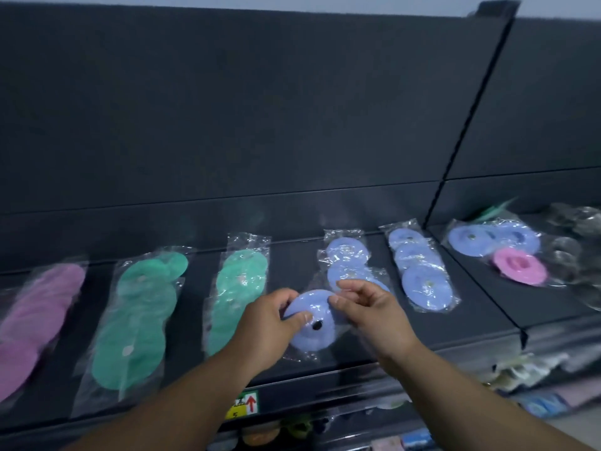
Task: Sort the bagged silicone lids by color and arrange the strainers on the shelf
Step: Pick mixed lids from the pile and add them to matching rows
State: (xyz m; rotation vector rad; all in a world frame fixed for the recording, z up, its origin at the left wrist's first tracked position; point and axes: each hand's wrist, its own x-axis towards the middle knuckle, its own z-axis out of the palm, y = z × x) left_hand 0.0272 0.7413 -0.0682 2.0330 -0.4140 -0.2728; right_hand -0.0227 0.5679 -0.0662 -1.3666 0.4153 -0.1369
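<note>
Blue bagged lid (310,323), left hand (266,323) pinching, right hand (367,307) pinching

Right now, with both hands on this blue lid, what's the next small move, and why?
Probably lay the blue lid down at the near end of the blue row behind it; the left hand and right hand pinch it right there.

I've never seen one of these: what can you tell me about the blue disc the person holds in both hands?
The bagged blue lid is a round, pale blue disc, matte and soft-looking like silicone, with a dark spot at its centre, in a clear crinkled bag. It is tilted over the front of the dark shelf. The left hand pinches its left edge, the right hand its upper right edge.
</note>
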